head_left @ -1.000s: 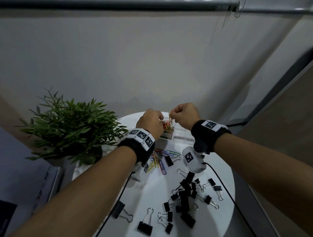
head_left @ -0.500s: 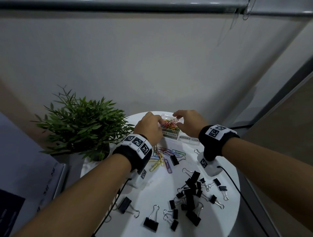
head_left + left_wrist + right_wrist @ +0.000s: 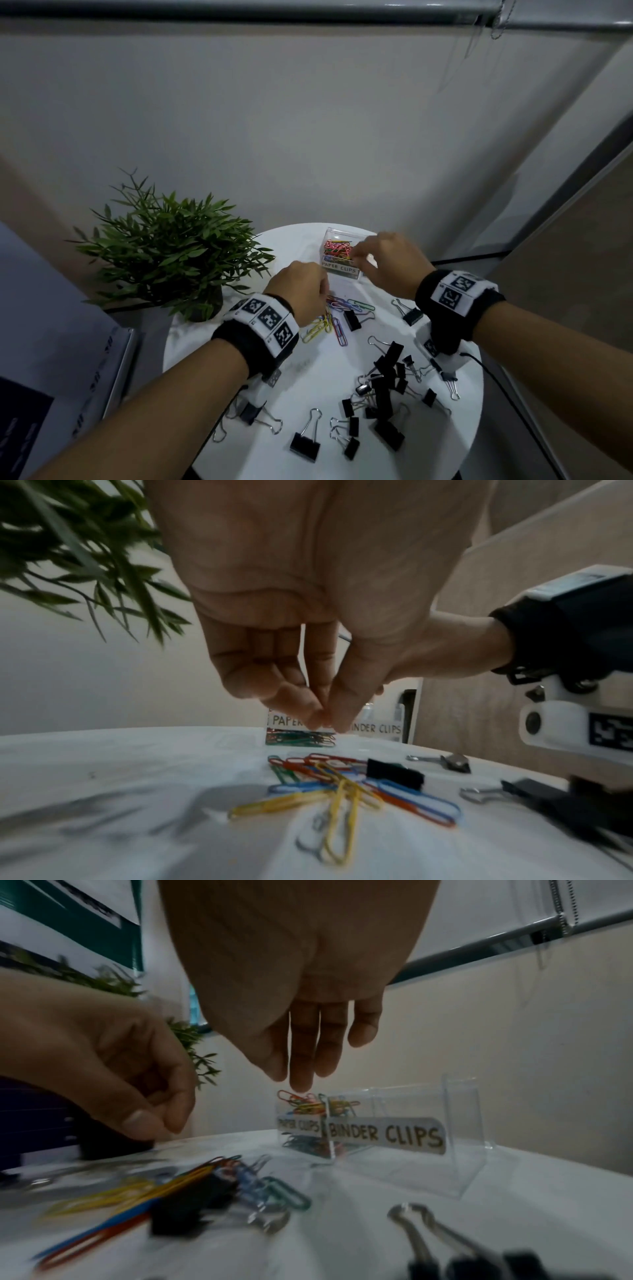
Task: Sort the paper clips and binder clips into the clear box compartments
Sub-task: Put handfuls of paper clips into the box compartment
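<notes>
A clear two-compartment box (image 3: 342, 236) stands at the table's far side. Its "PAPER CLIPS" side holds coloured paper clips (image 3: 308, 1104); the "BINDER CLIPS" side (image 3: 404, 1104) looks empty. My right hand (image 3: 298, 1081) hovers over the paper clip side with fingers straight and hanging down, holding nothing. My left hand (image 3: 325, 721) is nearer, just above a loose heap of coloured paper clips (image 3: 342, 785), its fingertips drawn together with nothing visible between them. One black binder clip (image 3: 394, 773) lies against that heap. Several black binder clips (image 3: 387, 377) are scattered on the near right of the table.
The small round white table (image 3: 308, 377) has a potted green plant (image 3: 171, 253) at its left edge, close to my left hand. A black cable (image 3: 486, 370) runs off the right edge. More binder clips (image 3: 305, 445) lie near the front edge.
Both hands held a bunch of paper clips over the box; the clips now lie in the paper clip side. My right hand has opened there, and my left hand has drawn back over the loose heap.
</notes>
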Demonstrator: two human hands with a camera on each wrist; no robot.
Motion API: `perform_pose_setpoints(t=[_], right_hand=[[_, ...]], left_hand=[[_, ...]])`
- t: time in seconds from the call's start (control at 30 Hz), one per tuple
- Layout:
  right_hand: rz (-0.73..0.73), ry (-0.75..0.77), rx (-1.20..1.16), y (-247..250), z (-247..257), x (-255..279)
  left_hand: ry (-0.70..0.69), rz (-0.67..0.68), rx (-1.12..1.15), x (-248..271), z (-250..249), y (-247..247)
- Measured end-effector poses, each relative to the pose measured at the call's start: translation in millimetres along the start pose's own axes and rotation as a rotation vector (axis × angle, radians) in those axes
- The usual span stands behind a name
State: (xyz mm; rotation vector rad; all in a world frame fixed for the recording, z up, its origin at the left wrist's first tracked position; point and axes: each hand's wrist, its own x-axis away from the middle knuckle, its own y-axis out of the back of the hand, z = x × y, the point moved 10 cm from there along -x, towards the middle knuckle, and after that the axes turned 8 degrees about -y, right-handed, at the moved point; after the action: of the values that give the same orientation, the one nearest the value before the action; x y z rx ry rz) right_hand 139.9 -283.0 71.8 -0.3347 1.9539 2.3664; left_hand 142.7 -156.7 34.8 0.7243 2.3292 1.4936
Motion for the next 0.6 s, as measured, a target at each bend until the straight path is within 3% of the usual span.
perform_pose_setpoints(t=[0.07,0.2,0.6], right_hand=[[0.075,0.010,-0.014,-10.1,4.7,16.5],[0.285,-0.108,-0.024,-47.6,-10.6,37.0],[0.450,-0.267,-0.001,-74.2,-24.8,36.3]], left_hand=[[-0.003,0.059,-0.076,12.9,1.5,-12.3],[-0.019,0.192,-0.290,36.5,3.2,-36.7],[-0.014,0.227,-0.404,53.5,-2.1,-39.3]])
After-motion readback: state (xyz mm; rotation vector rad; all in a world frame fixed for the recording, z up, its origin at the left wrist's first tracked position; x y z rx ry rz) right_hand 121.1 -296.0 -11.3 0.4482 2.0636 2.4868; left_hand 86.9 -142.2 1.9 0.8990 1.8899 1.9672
